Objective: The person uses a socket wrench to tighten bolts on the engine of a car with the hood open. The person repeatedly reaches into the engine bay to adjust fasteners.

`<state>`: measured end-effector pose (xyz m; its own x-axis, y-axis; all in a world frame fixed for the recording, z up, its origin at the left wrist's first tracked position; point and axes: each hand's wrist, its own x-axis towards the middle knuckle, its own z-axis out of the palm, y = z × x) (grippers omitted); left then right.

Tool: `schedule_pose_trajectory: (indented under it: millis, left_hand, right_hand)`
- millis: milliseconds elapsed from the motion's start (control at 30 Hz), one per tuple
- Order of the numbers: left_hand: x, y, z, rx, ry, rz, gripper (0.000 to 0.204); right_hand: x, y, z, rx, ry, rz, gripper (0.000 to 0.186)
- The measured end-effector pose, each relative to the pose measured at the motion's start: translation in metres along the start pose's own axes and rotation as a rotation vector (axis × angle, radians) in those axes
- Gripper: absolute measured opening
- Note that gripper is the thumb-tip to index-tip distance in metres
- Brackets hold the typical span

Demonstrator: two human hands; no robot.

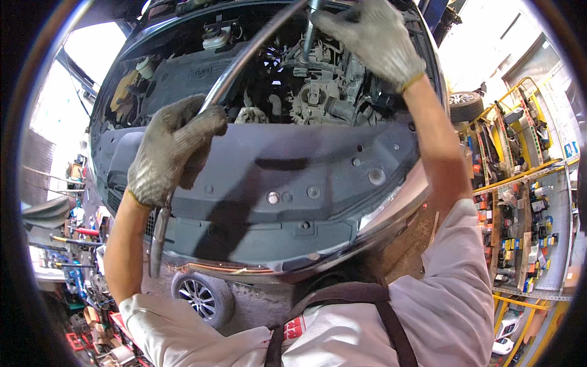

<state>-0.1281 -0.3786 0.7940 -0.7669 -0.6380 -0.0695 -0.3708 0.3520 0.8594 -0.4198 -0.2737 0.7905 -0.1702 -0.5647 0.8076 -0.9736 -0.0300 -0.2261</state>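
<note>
My left hand (174, 144), in a grey-white knit work glove, is wrapped round a long metal breaker bar (247, 58). The bar slants from its dark handle end below my fist up to the top edge of the picture. There it meets a shiny extension bar (310, 30) that reaches down into the engine bay. My right hand (373, 43), gloved alike, is at this joint with thumb and fingers closed about the upper end of the extension. Its fingertips are partly hidden and slightly blurred. Below the extension lies the exposed engine (318, 98); its lower end is lost among the parts.
A dark plastic front panel (275, 174) of the car lies between me and the engine. A wheel (203, 298) rests on the floor near the bumper. Shelves (526, 226) of boxed parts line the right side; tools and clutter (92, 306) crowd the left.
</note>
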Motion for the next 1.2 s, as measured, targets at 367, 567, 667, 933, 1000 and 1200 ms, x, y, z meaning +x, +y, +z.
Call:
schedule_pose_trajectory:
  millis: [367, 567, 667, 933, 1000, 1200]
  left_hand:
    - [0.269, -0.104, -0.070, 0.974, 0.039, 0.357, 0.036]
    - [0.364, -0.165, -0.052, 1.050, 0.101, 0.356, 0.037]
    - [0.392, -0.182, -0.033, 1.067, 0.077, 0.329, 0.042]
    - [0.426, -0.206, -0.014, 1.109, 0.083, 0.375, 0.041]
    - [0.427, -0.203, -0.006, 1.099, 0.082, 0.393, 0.037]
    - [0.429, -0.205, -0.009, 1.134, 0.142, 0.334, 0.039]
  right_hand:
    - [0.014, 0.160, 0.198, -0.112, -0.159, 0.037, 0.025]
    - [-0.002, 0.212, 0.269, -0.151, -0.117, 0.171, 0.032]
    - [-0.013, 0.238, 0.287, -0.133, -0.135, 0.217, 0.033]
    - [-0.038, 0.272, 0.318, -0.182, -0.235, 0.282, 0.047]
    - [-0.045, 0.285, 0.322, -0.189, -0.151, 0.176, 0.045]
    - [-0.042, 0.266, 0.316, -0.185, -0.237, 0.303, 0.047]
